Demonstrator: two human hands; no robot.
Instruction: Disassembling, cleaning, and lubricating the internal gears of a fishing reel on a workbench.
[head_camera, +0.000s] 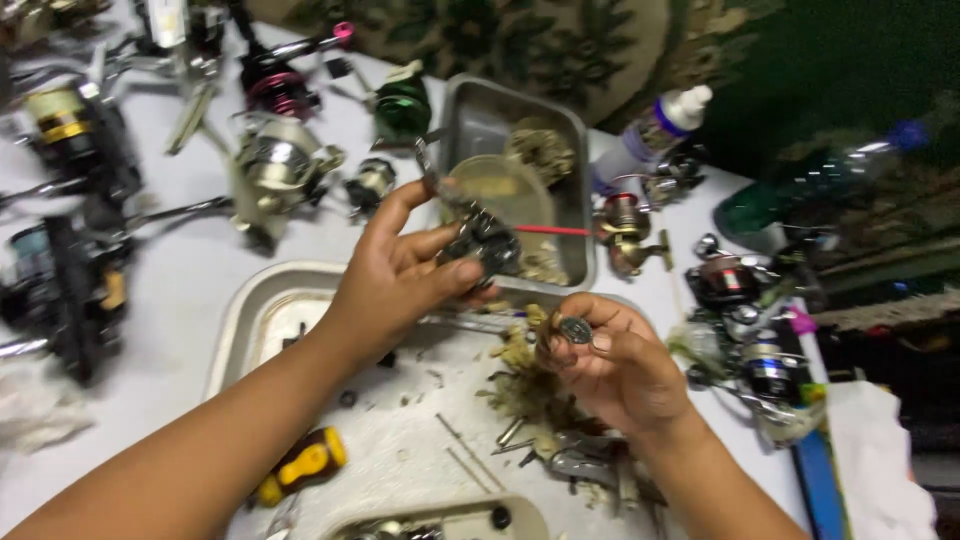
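My left hand (400, 275) holds a dark fishing reel body (482, 245) above the near metal tray (240, 310), thumb raised and fingers wrapped round it. My right hand (615, 365) pinches a small round dark gear (575, 329) between thumb and fingertips, just below and right of the reel body. Under the hands lie small screws, pins and grimy parts on a white cloth (400, 440) in the tray.
A second metal tray (480, 115) behind holds dirty parts and a clear round lid. Several fishing reels lie at left, back and right. A yellow-and-black screwdriver handle (305, 465), a white squeeze bottle (650, 130) and a green plastic bottle (800, 190) are nearby.
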